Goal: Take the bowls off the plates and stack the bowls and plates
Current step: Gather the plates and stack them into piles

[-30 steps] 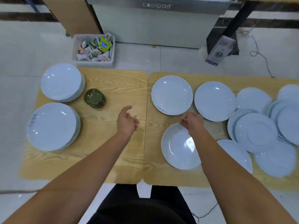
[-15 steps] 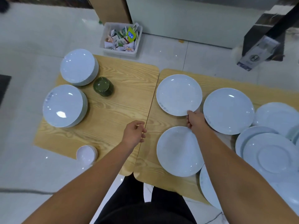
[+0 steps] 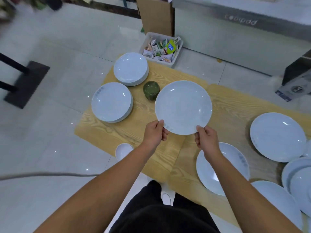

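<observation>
Moved: I had lifted one plate (image 3: pixel 183 107) off the table (image 3: pixel 225 106).
Hands: left hand (image 3: pixel 154 133) and right hand (image 3: pixel 206 138) gripped its near rim.
Bin (image 3: pixel 175 60): held small packets (image 3: pixel 161 49).

You hold one plate (image 3: pixel 183 107) above the counter (image 3: pixel 146 130), left hand (image 3: pixel 154 133) and right hand (image 3: pixel 206 137) at its near rim. Two plate stacks (image 3: pixel 111 102) lie to its left, a stack of bowls (image 3: pixel 151 89) between, loose plates (image 3: pixel 277 137) to the right.

A white plate (image 3: pixel 183 106) that lay on the worktop (image 3: pixel 227 106) half a second ago is now lifted clear of it. It is gripped at its near rim by both the left hand (image 3: pixel 154 134) and the right hand (image 3: pixel 206 138), and is carried leftward beside the green bowls (image 3: pixel 151 89).
</observation>
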